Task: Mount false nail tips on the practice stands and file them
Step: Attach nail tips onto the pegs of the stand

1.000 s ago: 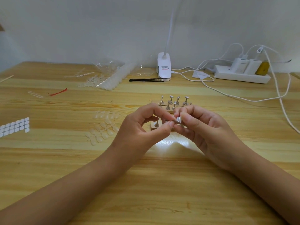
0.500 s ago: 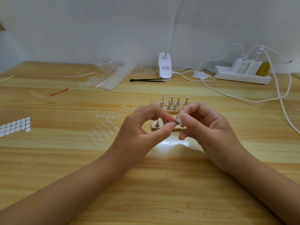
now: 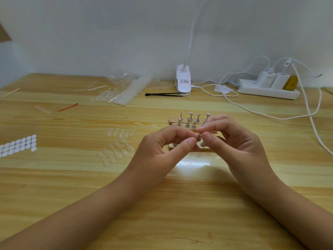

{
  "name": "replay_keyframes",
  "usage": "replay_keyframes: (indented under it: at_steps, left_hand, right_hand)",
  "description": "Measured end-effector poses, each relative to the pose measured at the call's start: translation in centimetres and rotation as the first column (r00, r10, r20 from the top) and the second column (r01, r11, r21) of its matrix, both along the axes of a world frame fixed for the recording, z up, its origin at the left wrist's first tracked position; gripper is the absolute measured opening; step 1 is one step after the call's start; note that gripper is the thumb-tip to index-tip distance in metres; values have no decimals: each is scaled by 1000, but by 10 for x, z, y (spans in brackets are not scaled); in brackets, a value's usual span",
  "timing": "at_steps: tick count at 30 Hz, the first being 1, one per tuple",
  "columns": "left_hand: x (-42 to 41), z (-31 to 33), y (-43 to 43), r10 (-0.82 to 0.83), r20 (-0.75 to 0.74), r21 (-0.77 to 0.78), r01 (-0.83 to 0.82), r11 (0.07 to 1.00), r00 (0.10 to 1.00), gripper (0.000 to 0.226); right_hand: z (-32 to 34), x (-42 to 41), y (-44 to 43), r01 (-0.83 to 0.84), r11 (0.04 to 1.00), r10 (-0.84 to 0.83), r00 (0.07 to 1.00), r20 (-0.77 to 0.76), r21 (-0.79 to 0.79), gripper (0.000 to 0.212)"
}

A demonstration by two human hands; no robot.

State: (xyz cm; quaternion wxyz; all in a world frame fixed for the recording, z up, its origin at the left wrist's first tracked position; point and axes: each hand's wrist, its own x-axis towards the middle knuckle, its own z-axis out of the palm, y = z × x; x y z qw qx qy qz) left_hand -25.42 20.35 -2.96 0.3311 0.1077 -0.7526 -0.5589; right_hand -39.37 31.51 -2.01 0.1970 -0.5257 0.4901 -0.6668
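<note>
Mostly hidden, a metal stand (image 3: 199,136) is pinched by left hand (image 3: 158,152) and right hand (image 3: 236,141) (details blurred).

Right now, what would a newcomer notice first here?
Both hands meet at centre: the left hand and right hand pinch a small silvery piece between thumb and forefinger. Just behind them, metal practice stands sit in rows on wooden bases, and loose clear nail tips lie on the table to the left. A white power strip with trailing cables sits back right.
</note>
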Motion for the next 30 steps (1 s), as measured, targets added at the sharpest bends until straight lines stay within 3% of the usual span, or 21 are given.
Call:
replay_keyframes:
  at_steps: [10,19,25,30]
  left_hand:
    - [-1,0,2,21,26,-33,-20,999,999,19]
    - [1,3,2,32,30,-24,-31,999,999,9]
    - [4,4,4,85,21,-196,-79,977,996,7]
    - [4,3,7,86,13,-307,-78,949,996,2]
  right_hand:
    - [-5,-5,1,163,986,-169,932,-321,-44,11]
    - [-6,-6,2,190,979,-205,905,-372,-76,13]
    - [-6,-7,3,113,993,-118,929,-351,-34,12]
    - [-2,-13,5,88,996,-79,874,-480,-5,15]
